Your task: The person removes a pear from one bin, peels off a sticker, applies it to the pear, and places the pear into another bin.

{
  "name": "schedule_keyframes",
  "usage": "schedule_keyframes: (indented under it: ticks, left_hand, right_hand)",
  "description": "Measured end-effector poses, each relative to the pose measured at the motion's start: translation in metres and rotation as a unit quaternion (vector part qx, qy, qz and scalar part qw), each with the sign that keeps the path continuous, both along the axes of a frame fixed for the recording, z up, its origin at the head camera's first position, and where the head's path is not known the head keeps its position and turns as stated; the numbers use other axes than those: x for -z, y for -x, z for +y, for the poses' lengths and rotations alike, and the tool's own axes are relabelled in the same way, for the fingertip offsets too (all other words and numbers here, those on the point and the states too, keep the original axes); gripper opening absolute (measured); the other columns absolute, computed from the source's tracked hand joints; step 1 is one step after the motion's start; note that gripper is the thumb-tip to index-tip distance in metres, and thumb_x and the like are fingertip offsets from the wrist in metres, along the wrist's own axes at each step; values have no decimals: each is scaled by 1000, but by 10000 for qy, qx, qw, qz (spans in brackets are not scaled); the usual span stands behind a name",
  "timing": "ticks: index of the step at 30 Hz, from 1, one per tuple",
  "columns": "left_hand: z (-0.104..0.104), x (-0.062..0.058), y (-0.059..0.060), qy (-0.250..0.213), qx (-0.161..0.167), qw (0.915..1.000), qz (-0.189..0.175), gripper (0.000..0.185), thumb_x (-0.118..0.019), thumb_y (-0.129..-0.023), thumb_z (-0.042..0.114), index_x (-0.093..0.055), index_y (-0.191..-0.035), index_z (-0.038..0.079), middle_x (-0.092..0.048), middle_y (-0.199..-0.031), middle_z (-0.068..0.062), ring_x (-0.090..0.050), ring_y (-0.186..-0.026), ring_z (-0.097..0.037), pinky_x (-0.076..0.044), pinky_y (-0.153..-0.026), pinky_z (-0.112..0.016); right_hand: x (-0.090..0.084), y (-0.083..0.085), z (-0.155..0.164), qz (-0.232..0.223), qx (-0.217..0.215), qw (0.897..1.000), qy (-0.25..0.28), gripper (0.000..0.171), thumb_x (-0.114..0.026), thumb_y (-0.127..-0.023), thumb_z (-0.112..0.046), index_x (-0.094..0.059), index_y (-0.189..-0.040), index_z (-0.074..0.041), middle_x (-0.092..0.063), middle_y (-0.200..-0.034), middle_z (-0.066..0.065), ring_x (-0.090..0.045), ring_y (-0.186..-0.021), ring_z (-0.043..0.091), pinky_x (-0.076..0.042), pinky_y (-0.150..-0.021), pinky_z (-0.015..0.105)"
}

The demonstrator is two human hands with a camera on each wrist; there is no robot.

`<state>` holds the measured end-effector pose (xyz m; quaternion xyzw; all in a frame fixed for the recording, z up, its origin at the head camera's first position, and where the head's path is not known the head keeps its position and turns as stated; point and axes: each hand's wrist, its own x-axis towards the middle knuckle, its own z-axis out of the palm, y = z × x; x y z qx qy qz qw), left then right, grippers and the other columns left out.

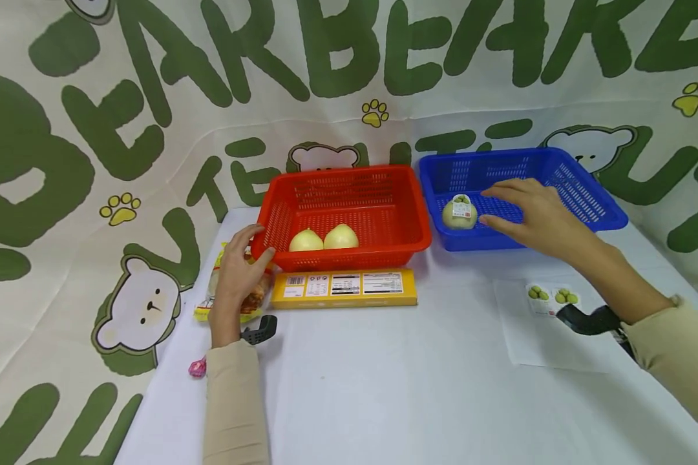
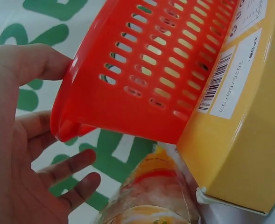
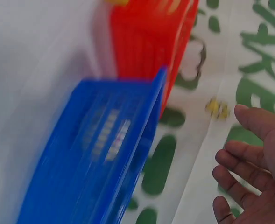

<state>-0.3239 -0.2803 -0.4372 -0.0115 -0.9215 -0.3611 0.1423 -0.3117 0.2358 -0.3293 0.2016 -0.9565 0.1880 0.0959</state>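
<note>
My left hand (image 1: pixel 236 268) holds the left end of a red plastic basket (image 1: pixel 349 260), with thumb and forefinger at its rim; the other fingers spread loosely in the left wrist view. Inside that basket lie two pale yellow-green round fruits (image 1: pixel 341 236). Over the blue plastic basket (image 1: pixel 581 223) hovers my right hand (image 1: pixel 543 216), thumb and fingers apart with nothing between them. Just left of its fingertips, a round pale green fruit (image 1: pixel 457 220) with a white label (image 1: pixel 462 208) sits in the blue basket.
A yellow box (image 1: pixel 344 289) lies along the front of the red basket. Beneath my left hand is a clear food packet (image 2: pixel 151 196). A pink wrapped sweet (image 1: pixel 197 368) lies near the left sleeve. A white sheet with fruit stickers (image 1: pixel 549 296) lies under my right forearm.
</note>
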Motion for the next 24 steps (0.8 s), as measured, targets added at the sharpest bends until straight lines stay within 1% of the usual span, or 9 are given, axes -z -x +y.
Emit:
schedule_keyframes:
  ticks: [3, 5, 8, 13, 17, 22, 24]
  left_hand:
    - [-1, 2, -1, -52, -19, 10000, 38, 61, -62, -95, 42, -47, -150, 21, -36, -158, 0, -36, -140, -30, -41, -105, -59]
    - [-1, 3, -2, -66, -34, 10000, 42, 61, -62, -95, 42, -47, -150, 21, -36, -158, 0, -36, -141, -30, -42, -104, -58]
    - [1, 4, -3, -92, -48, 9999, 6, 61, -63, -94, 42, -47, -150, 21, -35, -158, 2, -37, -141, -30, -43, -103, -56]
    - [4, 3, -3, -127, -44, 9999, -20, 62, -63, -94, 43, -47, -150, 21, -34, -159, 4, -36, -141, -28, -44, -103, -55]
    - [4, 2, -2, -120, -6, 9999, 19, 61, -63, -94, 42, -48, -149, 20, -35, -158, 3, -35, -141, -28, -43, -104, -55]
    - [3, 0, -1, -116, 23, 9999, 45, 61, -63, -94, 41, -48, -149, 19, -35, -158, 3, -35, -142, -28, -43, -104, -56]
    - [3, -1, -1, -112, 26, 9999, 82, 61, -64, -93, 41, -49, -149, 19, -36, -158, 4, -35, -142, -27, -43, -104, -55]
  right_hand:
    - [-2, 13, -33, -95, -341, 9994, 41, 53, -73, -92, -31, -60, -135, -4, -49, -142, 23, -35, -135, 44, -23, -105, 70]
    - [-1, 23, -54, -225, -491, 9985, 16, 56, -74, -92, -32, -58, -138, -4, -48, -144, 22, -34, -137, 43, -23, -107, 68]
    - [2, 36, -81, -404, -656, 9970, -72, 60, -75, -90, -33, -57, -140, -5, -47, -146, 20, -33, -138, 40, -24, -107, 64]
    - [12, 59, -122, -517, -937, 9939, -278, 65, -78, -86, -39, -58, -139, -8, -51, -144, 13, -39, -133, 33, -32, -100, 54]
    - [23, 74, -151, -653, -1049, 9912, -470, 68, -79, -83, -43, -58, -140, -11, -50, -145, 10, -39, -132, 30, -32, -100, 51]
    - [41, 90, -182, -1029, -1199, 9844, -770, 75, -79, -82, -46, -54, -145, -13, -46, -149, 9, -36, -134, 29, -29, -103, 50]
    - [47, 95, -192, -1194, -1251, 9814, -834, 76, -79, -83, -45, -52, -146, -14, -45, -151, 8, -34, -135, 29, -27, -105, 51]
